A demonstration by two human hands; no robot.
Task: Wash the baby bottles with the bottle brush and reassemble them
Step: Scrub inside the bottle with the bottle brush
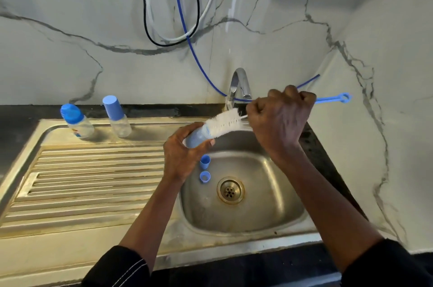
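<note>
My left hand [181, 155] grips a light blue baby bottle [198, 137], tilted with its mouth up to the right, over the sink basin's left rim. The white bristle head of the bottle brush [226, 122] sits at the bottle's mouth, partly inside. My right hand [278, 118] is fisted around the brush's blue handle [332, 98], whose ring end sticks out to the right. Two small blue bottle parts [205, 168] lie in the basin near the drain. Two capped clear bottles [77, 120] [117, 115] stand at the back of the drainboard.
The steel sink basin [269, 197] has a brass drain [230, 190]. The chrome tap [239, 83] stands behind my hands. A ribbed drainboard [93, 181] lies to the left. Black, white and blue hoses [187, 29] hang on the marble wall.
</note>
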